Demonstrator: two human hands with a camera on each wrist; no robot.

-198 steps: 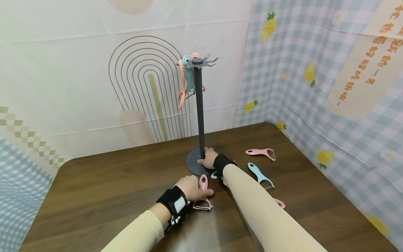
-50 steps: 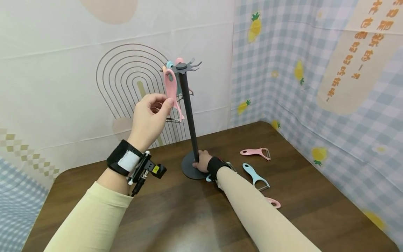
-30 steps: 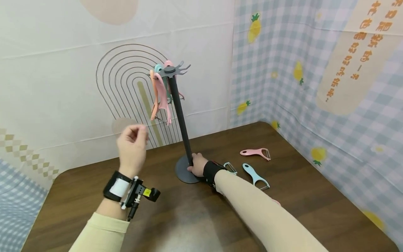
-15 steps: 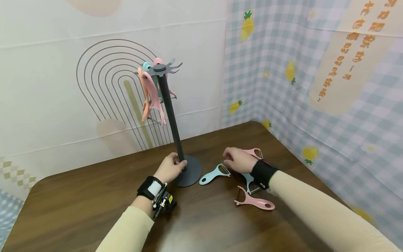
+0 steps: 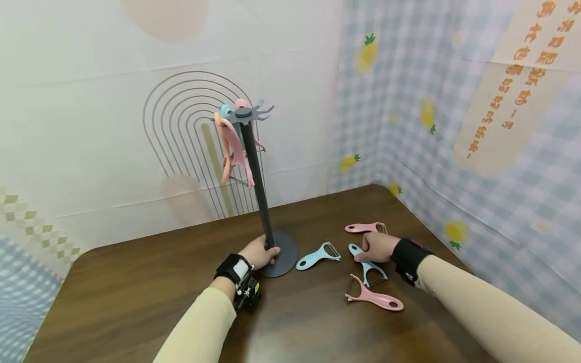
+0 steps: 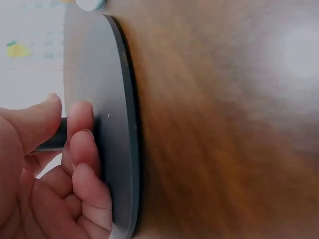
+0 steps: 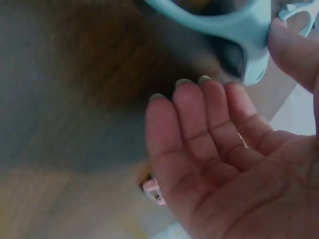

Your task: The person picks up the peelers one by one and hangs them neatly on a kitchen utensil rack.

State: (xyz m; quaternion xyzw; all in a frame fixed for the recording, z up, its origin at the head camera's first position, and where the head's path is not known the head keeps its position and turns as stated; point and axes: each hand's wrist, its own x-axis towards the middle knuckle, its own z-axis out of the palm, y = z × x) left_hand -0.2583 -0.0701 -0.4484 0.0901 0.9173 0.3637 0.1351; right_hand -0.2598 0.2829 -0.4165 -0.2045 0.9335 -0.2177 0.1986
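Observation:
My left hand [image 5: 258, 253] holds the lower pole of a dark grey rack [image 5: 256, 176], just above its round base [image 6: 119, 124]. My right hand [image 5: 379, 247] is at a light-blue Y-shaped vegetable peeler [image 5: 375, 275] on the table; in the right wrist view the thumb meets its handle [image 7: 255, 64], with the index fingertip close on the other side. The hand hides part of that handle. At the rack's top hang an orange peeler [image 5: 227, 169], a pink peeler [image 5: 236, 146] and, partly hidden behind, a teal one and another pink one.
Another light-blue peeler [image 5: 313, 258] lies between base and right hand. A pink peeler [image 5: 376, 298] lies nearer the person, and another pink peeler [image 5: 360, 228] lies beyond the hand. The wooden table [image 5: 150, 282] meets cloth-covered walls.
The left hand carried a pink peeler up, hung it on the rack, then came down to the pole. The right hand left the pole and moved right to the blue peeler. The rack tilted slightly.

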